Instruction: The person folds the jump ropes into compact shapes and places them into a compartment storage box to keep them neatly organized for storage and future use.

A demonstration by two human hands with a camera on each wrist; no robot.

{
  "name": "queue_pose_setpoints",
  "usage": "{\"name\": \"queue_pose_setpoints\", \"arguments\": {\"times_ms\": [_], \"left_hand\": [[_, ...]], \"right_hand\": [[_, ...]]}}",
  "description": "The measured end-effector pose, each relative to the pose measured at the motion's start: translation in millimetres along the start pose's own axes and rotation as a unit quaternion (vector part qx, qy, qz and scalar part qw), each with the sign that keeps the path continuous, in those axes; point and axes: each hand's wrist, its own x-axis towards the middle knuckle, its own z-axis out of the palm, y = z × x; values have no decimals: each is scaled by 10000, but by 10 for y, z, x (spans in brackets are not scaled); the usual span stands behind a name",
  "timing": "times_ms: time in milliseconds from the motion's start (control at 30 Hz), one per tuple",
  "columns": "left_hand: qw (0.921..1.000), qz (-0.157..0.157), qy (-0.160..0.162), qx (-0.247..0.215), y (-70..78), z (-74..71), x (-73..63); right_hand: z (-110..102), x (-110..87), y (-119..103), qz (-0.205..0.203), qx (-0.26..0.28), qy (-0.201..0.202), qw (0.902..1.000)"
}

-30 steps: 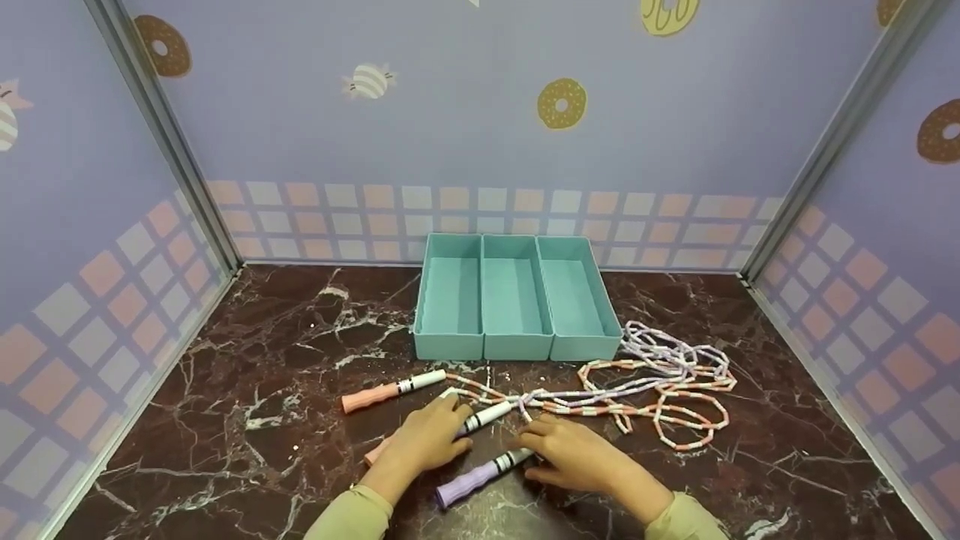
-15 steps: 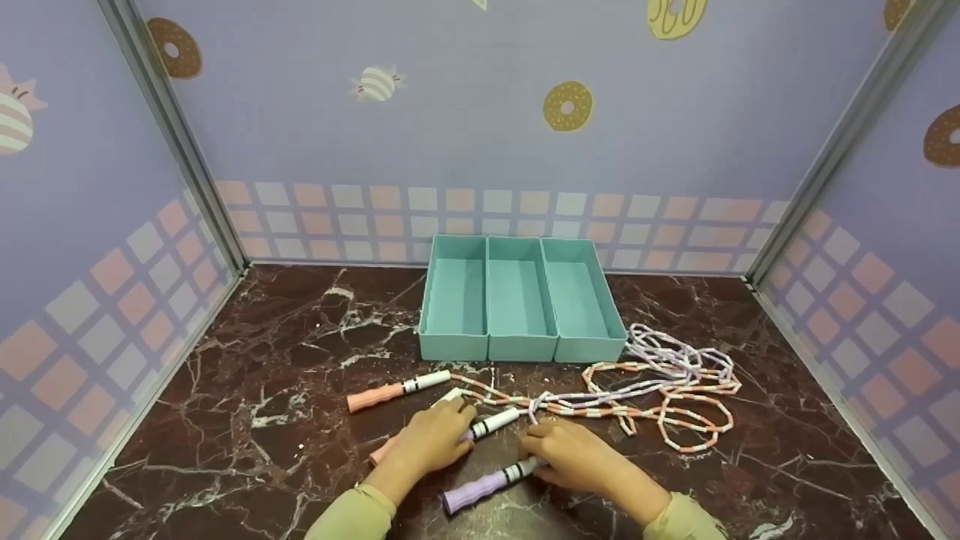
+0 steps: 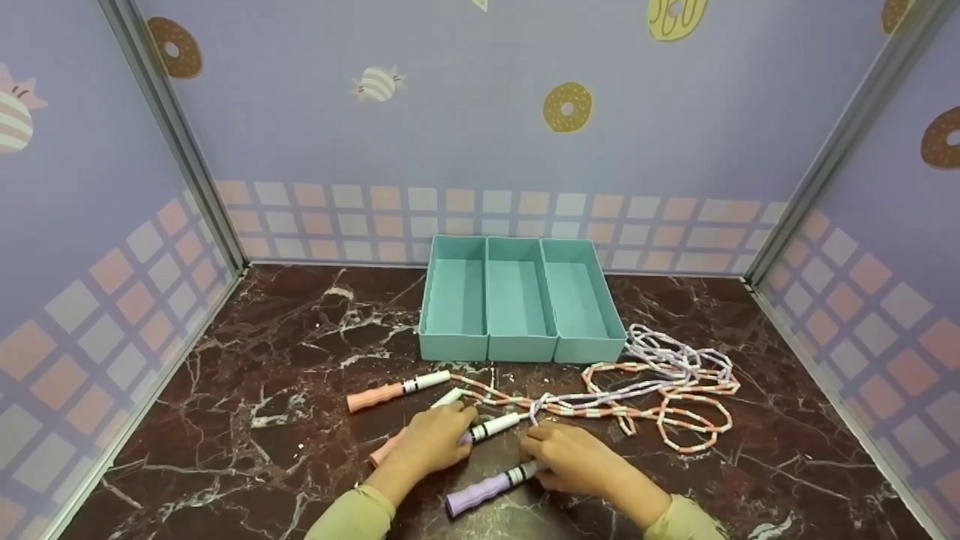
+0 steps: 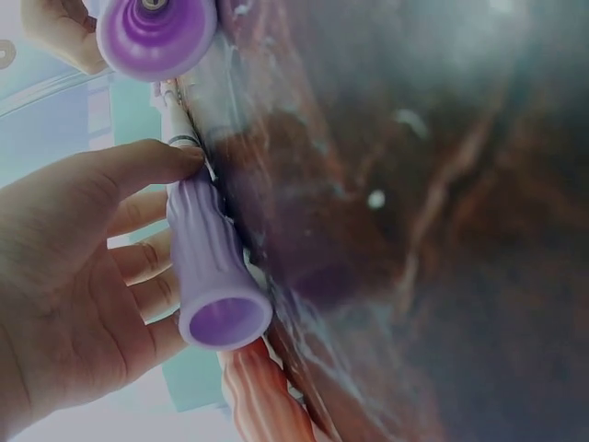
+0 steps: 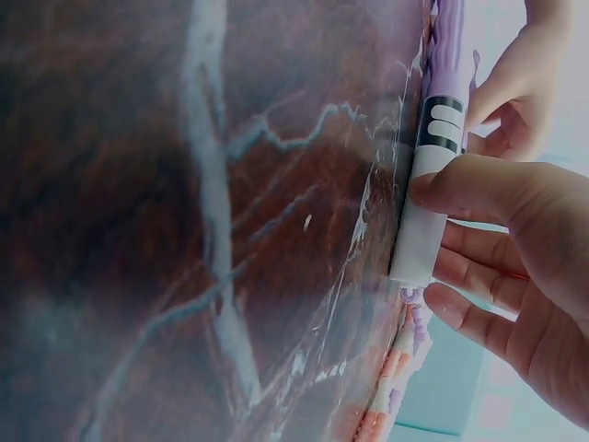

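Two purple jump rope handles lie side by side on the dark marbled tabletop. My left hand (image 3: pixel 437 437) pinches the farther purple handle (image 3: pixel 495 427); in the left wrist view the thumb rests on its ribbed grip (image 4: pixel 204 239), with the fingers behind. My right hand (image 3: pixel 574 457) holds the nearer purple handle (image 3: pixel 484 493) by its white end (image 5: pixel 425 216), between thumb and fingers. Under the left hand an orange handle (image 3: pixel 386 450) is partly hidden. A second orange handle (image 3: pixel 379 396) lies beyond it. Purple-and-white (image 3: pixel 592 395) and orange-and-white beaded ropes (image 3: pixel 694 448) tangle together toward the right.
A teal three-compartment box (image 3: pixel 523 348) stands behind the ropes, near the back wall. The purple rope loops (image 3: pixel 664 349) lie close to its right front corner. Patterned panels (image 3: pixel 337 135) enclose the tabletop (image 3: pixel 262 465) at the back and sides.
My right hand's fingers have drawn in around the white end of the nearer purple handle, which has shifted slightly right. The left hand stays on its handle. The head view has shifted a little.
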Motion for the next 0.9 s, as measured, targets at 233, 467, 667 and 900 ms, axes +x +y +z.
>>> {"name": "queue_pose_setpoints", "arguments": {"times_ms": [233, 467, 667, 900], "left_hand": [[9990, -296, 7, -345, 7, -12, -13], [9924, -662, -188, -1023, -2, -27, -4], [9736, -859, -365, -2084, -11, -55, 9], [8792, -1237, -1012, -4488, 16, -61, 4]], "right_hand": [[-19, -12, 2, -178, -314, 347, 9987], [-94, -22, 17, -343, -456, 805, 9951], [-219, -13, 68, -447, -698, 945, 9921], [-349, 16, 94, -565, -786, 1103, 9892]]}}
